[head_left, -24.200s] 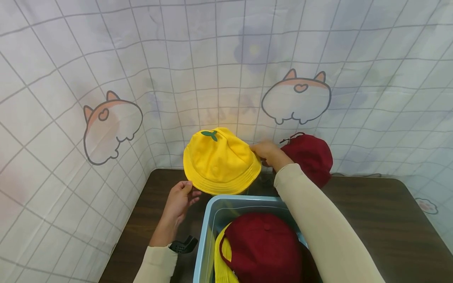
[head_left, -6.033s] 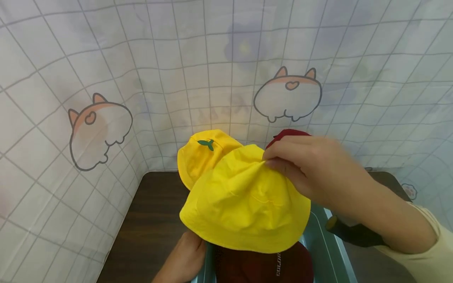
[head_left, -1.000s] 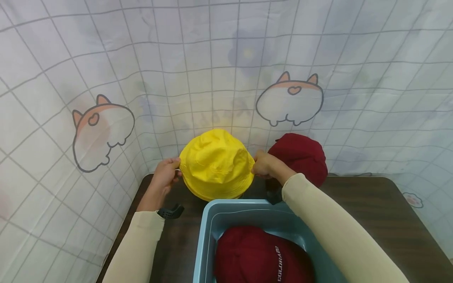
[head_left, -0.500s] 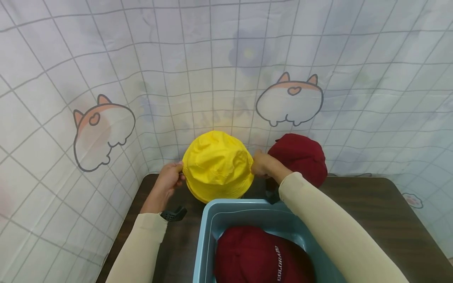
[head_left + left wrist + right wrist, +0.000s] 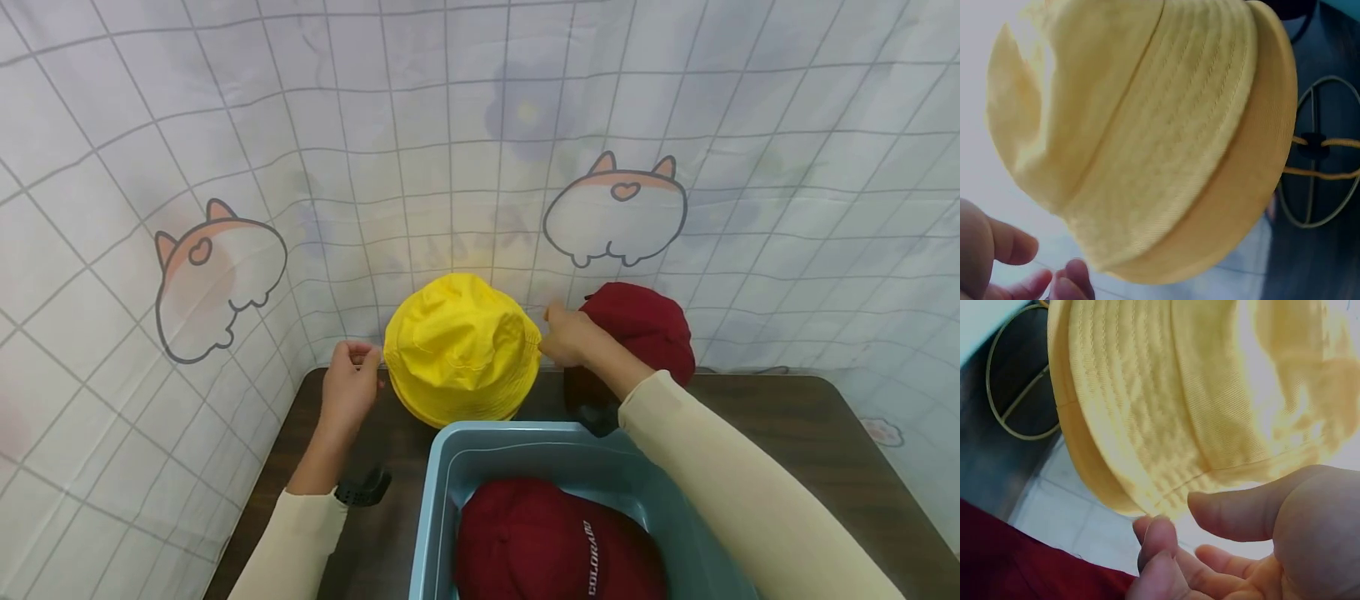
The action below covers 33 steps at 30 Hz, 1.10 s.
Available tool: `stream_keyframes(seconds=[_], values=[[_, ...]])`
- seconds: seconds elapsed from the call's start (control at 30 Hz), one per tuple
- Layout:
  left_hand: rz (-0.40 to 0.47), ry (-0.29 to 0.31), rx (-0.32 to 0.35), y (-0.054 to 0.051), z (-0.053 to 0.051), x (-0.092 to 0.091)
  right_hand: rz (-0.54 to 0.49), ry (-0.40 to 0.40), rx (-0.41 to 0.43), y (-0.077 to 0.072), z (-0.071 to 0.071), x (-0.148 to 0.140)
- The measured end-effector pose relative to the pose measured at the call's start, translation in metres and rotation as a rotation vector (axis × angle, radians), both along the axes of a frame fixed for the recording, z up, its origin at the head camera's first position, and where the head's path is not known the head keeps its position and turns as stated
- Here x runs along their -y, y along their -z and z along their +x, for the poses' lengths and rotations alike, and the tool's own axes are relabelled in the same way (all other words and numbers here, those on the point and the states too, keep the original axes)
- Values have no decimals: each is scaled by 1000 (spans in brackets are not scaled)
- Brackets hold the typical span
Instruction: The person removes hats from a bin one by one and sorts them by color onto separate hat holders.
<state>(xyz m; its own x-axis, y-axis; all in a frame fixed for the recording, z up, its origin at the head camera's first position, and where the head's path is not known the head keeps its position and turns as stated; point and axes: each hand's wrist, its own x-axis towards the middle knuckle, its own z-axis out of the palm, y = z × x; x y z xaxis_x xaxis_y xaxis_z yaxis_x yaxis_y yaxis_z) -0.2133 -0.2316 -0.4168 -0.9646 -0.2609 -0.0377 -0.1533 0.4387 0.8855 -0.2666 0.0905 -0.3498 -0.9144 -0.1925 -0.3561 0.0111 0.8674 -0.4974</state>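
Observation:
A yellow bucket hat (image 5: 461,350) sits at the back of the table, against the wall. In the left wrist view a second yellow brim (image 5: 1235,206) shows beneath the upper hat's stitched brim. Below it are a wire ring base (image 5: 1313,212) and a cord with a black toggle. My left hand (image 5: 350,387) is just left of the hat, its thumb and fingers apart from the brim. My right hand (image 5: 577,342) is at the hat's right edge, thumb lifted off and fingertips by the brim in the right wrist view, pinching nothing.
A dark red hat (image 5: 645,333) stands to the right of the yellow one, partly behind my right hand. In front is a light blue bin (image 5: 517,431) holding a dark red cap (image 5: 547,542) with white lettering. A grid-patterned cloth (image 5: 450,125) covers the walls behind the dark wooden table (image 5: 780,442).
Earlier, a yellow hat with a green sprout stood here; the plain yellow hat came over it. In the last half second both hands have let go of the brim, the left drawing away leftward.

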Motion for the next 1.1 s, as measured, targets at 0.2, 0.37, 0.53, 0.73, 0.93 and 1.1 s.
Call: stream_keyframes(seconds=[0.2, 0.37, 0.53, 0.73, 0.93, 1.1], values=[[-185, 129, -106, -15, 27, -9, 20, -27, -154, -7, 24, -3], [-244, 287, -100, -23, 49, -16, 84, -94, -267, -12, 57, -4], [-277, 415, -88, -18, 67, -24, 119, -182, -367, -9, 88, -8], [-281, 496, -49, -12, 85, -40, 151, -306, -457, 6, 114, -12], [-273, 506, 17, -11, 107, -54, 231, -432, -675, 24, 135, -12], [-259, 489, 30, -6, 122, -61, 275, -523, -803, 34, 152, -7]])
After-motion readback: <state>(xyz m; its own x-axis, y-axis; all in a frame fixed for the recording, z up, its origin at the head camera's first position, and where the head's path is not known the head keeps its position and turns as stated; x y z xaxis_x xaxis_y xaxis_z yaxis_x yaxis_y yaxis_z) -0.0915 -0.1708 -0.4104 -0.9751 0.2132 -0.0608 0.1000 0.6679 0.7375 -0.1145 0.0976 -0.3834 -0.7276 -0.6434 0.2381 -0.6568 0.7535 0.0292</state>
